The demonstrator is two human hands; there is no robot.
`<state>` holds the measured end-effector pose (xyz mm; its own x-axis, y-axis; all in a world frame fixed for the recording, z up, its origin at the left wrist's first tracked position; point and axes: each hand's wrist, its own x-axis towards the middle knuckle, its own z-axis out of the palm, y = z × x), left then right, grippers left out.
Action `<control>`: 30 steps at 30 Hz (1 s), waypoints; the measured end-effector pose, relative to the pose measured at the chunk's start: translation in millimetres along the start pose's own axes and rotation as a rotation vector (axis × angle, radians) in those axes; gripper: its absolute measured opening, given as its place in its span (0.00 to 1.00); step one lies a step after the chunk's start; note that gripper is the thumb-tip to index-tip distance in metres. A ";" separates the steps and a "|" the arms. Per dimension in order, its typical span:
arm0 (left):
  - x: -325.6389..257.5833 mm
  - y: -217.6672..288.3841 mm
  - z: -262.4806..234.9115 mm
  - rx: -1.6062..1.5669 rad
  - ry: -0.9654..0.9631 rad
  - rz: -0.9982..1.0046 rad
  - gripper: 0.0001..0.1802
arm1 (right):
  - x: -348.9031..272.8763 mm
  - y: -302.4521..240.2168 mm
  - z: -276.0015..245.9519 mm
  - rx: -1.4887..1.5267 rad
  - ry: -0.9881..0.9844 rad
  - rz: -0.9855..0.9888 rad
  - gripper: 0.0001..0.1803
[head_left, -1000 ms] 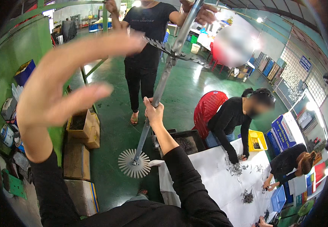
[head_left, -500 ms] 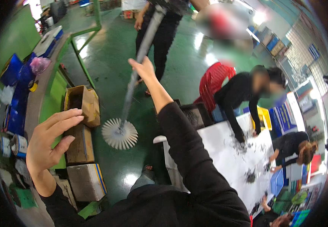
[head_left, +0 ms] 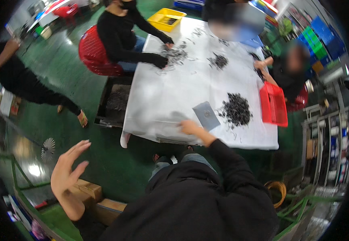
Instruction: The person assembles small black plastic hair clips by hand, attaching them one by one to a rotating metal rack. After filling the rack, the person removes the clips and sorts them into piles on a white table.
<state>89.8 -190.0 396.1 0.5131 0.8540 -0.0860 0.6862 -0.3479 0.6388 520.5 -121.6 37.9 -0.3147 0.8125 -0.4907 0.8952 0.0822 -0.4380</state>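
Note:
My right hand [head_left: 192, 127] reaches over the near edge of the white-covered table [head_left: 166, 100]. Motion smears its fingers, so whether they hold anything is unclear. Close beside it lies a flat grey sheet [head_left: 202, 111] with a small ring-like piece on it. Right of the sheet is a heap of small black parts [head_left: 237, 109]. Off to the left, my left hand [head_left: 68, 170] is raised above the floor with its fingers apart and nothing in it. Cardboard boxes [head_left: 88, 188] sit below and beside that hand.
Co-workers sit at the left and right sides of the table with black parts. A red tray [head_left: 274, 104] stands at the right edge, a yellow tray [head_left: 167, 19] at the far end. A dark bin [head_left: 116, 100] stands left of the table. Someone walks at far left.
My view has turned right toward the table. My right hand has gone from beside the grey pole to over the table's near edge. My left hand stays raised with fingers apart.

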 end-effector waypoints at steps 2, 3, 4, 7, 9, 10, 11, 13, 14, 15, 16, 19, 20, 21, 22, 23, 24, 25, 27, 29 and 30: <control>56.9 5.4 10.0 0.060 -0.092 0.132 0.27 | -85.3 114.4 -12.6 0.248 0.248 0.357 0.18; 86.9 9.5 17.6 0.039 -0.145 0.206 0.26 | -130.6 157.6 -17.6 0.142 0.402 0.451 0.18; 115.8 14.5 32.2 0.103 -0.191 0.248 0.26 | -181.2 193.4 -19.0 0.381 0.525 0.516 0.20; 215.0 27.9 91.4 -0.087 -0.374 0.377 0.25 | -289.0 250.4 -8.5 0.885 0.769 0.728 0.23; 277.8 35.0 156.1 -0.155 -0.486 0.312 0.23 | -321.2 266.9 12.5 0.937 0.802 0.804 0.23; 307.4 37.8 195.0 -0.196 -0.527 0.326 0.22 | -326.2 273.3 24.9 1.002 0.785 0.819 0.23; 332.8 40.3 235.9 -0.221 -0.565 0.319 0.21 | -327.5 279.8 34.9 1.047 0.760 0.890 0.22; 374.6 43.9 318.2 -0.104 -0.655 0.329 0.21 | -308.2 294.7 52.3 1.040 0.584 0.916 0.21; 390.4 45.9 357.2 0.023 -0.653 0.382 0.22 | -291.8 304.5 54.8 0.969 0.492 0.903 0.21; 399.3 49.1 395.0 0.046 -0.634 0.315 0.27 | -275.0 313.7 54.5 0.868 0.382 0.922 0.21; 405.2 54.0 430.7 0.110 -0.579 0.321 0.31 | -259.1 324.7 49.6 0.650 0.423 0.845 0.21; 401.3 71.6 514.2 0.344 -0.549 0.238 0.42 | -211.1 369.5 12.2 0.540 0.741 0.790 0.23; 396.7 76.9 533.7 0.406 -0.537 0.230 0.45 | -196.2 388.2 -4.5 0.581 0.846 0.757 0.24; 391.8 80.9 548.5 0.444 -0.541 0.194 0.46 | -183.1 405.1 -19.4 0.617 0.984 0.698 0.25; 388.2 83.6 560.1 0.466 -0.532 0.182 0.48 | -170.4 422.6 -33.8 0.604 0.987 0.747 0.26; 384.2 85.5 569.4 0.467 -0.522 0.176 0.49 | -159.6 439.0 -45.5 0.579 1.018 0.765 0.28; 380.9 84.1 574.0 0.495 -0.513 0.132 0.50 | -148.4 450.7 -52.2 0.589 1.036 0.777 0.30; 378.8 81.7 577.2 0.542 -0.511 0.155 0.50 | -138.0 461.4 -57.4 0.591 1.068 0.767 0.33; 376.5 70.9 575.4 0.636 -0.453 0.219 0.49 | -118.4 474.6 -61.3 0.620 0.994 0.832 0.38; 374.7 55.4 565.6 0.618 -0.464 0.174 0.48 | -103.5 471.2 -54.8 0.628 0.873 0.928 0.40; 375.4 46.0 559.0 0.611 -0.445 0.140 0.48 | -97.0 466.8 -51.6 0.524 0.808 0.922 0.44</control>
<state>602.1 -101.6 -34.2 0.6866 0.5949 -0.4180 0.6961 -0.7038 0.1418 985.2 -132.3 -80.1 0.7738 0.5775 -0.2602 0.3947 -0.7610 -0.5149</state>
